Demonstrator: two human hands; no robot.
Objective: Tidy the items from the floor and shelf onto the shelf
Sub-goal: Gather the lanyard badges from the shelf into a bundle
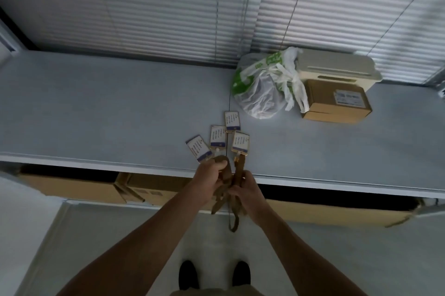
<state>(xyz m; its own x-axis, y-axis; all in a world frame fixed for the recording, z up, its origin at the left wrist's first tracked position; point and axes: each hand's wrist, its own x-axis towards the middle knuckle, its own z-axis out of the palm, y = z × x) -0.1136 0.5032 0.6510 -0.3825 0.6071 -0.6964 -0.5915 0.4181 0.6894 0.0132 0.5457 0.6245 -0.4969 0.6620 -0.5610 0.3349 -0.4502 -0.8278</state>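
Observation:
Several badge cards (218,137) with white and blue faces lie fanned out on the grey shelf top (96,112), near its front edge. Their brown lanyard straps (231,189) run off the edge into my hands. My left hand (208,179) is closed around the bunched straps just past the shelf edge. My right hand (248,193) grips the same straps right beside it, and loose strap loops hang below both hands toward the floor.
A white and green plastic bag (261,86), a cardboard box (337,103) and a cream plastic container (337,67) sit at the back right of the shelf. Cardboard boxes (149,191) fill the level below. Window blinds (168,7) stand behind. My shoes (214,274) are on the floor.

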